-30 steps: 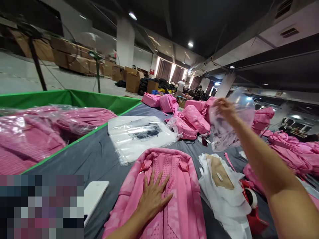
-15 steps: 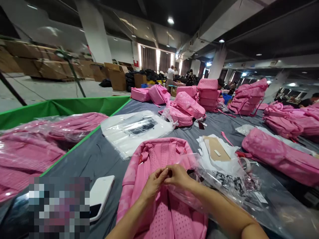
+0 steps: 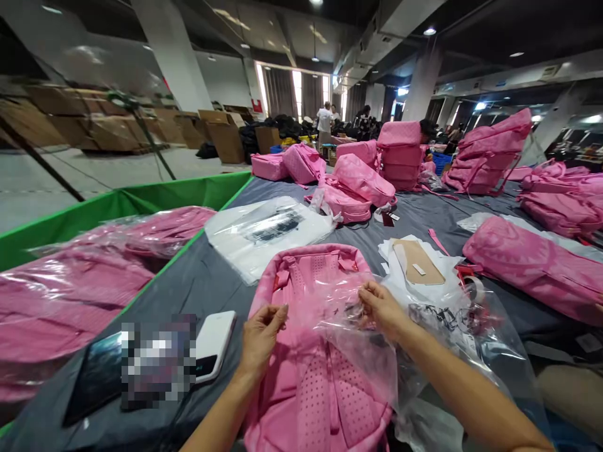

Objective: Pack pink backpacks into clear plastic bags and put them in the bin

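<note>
Left hand (image 3: 259,331), its hold unclear, has parted from right hand (image 3: 384,309) — which pinches a clear bag (image 3: 370,359). Bare cloth (image 3: 188,282) borders the green bin (image 3: 188,189); under both hands, a pink backpack (image 3: 311,384) lies straps-up.

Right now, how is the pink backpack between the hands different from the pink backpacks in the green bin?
The front backpack isn't inside plastic: the right hand holds a clear bag over part of it. The bin backpacks are covered in clear plastic.
The front backpack lies on dark cloth; the bin backpacks lie inside the green bin.
Both are pink.
</note>
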A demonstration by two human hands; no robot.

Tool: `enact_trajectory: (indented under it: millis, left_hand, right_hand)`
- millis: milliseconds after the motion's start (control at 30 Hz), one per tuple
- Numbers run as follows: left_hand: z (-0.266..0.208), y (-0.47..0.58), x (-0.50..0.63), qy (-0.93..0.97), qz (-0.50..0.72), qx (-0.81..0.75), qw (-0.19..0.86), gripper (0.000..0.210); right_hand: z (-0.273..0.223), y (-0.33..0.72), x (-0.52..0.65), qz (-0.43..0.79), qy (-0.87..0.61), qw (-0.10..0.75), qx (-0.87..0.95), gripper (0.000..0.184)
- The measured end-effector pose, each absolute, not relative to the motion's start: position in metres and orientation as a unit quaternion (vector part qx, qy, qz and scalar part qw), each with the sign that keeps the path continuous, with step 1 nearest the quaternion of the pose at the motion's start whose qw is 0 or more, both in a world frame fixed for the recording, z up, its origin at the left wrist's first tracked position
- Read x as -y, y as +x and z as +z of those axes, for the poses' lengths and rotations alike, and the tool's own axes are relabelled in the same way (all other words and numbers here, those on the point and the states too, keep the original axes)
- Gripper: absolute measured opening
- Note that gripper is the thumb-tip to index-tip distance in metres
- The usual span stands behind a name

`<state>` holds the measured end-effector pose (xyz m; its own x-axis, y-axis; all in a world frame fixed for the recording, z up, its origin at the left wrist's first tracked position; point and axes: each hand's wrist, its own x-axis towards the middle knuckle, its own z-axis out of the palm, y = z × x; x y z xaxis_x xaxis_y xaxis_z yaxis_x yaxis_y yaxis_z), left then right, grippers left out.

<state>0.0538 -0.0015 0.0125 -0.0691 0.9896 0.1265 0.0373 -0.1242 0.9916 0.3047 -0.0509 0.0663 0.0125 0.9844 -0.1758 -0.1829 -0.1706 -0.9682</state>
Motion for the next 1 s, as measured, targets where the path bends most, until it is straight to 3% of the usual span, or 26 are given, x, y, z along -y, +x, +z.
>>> enact_trajectory:
  millis: [167,267,367,467,567,633,700,833,900,1000]
  left_hand:
    - [0.018,0.036,0.023,0.62,0.493,-0.553,0.258,0.04]
    - [0.048,0.037,0.046,0.775,0.411,-0.463,0.129,0.063]
    - [0.072,0.043,0.057,0.917,0.249,-0.286,0.123,0.082]
    - [0.065,0.05,0.046,0.941,0.193,-0.22,0.17,0.075]
    - [0.041,0.055,0.026,0.943,0.219,-0.209,0.14,0.034]
    - [0.03,0.057,0.016,0.948,0.248,-0.189,0.067,0.021]
    - [0.028,0.057,0.01,0.943,0.289,-0.168,-0.01,0.023]
    - [0.041,0.063,0.004,0.915,0.36,-0.166,-0.074,0.033]
    - [0.046,0.069,0.001,0.905,0.389,-0.154,-0.072,0.04]
    - [0.049,0.075,0.0,0.891,0.43,-0.14,-0.042,0.042]
  right_hand:
    - [0.067,0.285,0.067,0.576,-0.5,0.489,0.424,0.053]
    - [0.075,0.267,0.082,0.559,-0.449,0.395,0.575,0.046]
    - [0.085,0.256,0.091,0.568,-0.389,0.306,0.657,0.045]
    - [0.092,0.254,0.098,0.564,-0.369,0.315,0.667,0.044]
    - [0.087,0.259,0.114,0.495,-0.437,0.284,0.695,0.042]
    - [0.078,0.264,0.13,0.402,-0.522,0.238,0.714,0.044]
    - [0.066,0.271,0.148,0.305,-0.6,0.218,0.707,0.039]
    - [0.052,0.287,0.18,0.177,-0.69,0.244,0.658,0.007]
    - [0.051,0.291,0.193,0.164,-0.696,0.275,0.643,0.01]
    - [0.051,0.291,0.209,0.245,-0.676,0.313,0.62,0.008]
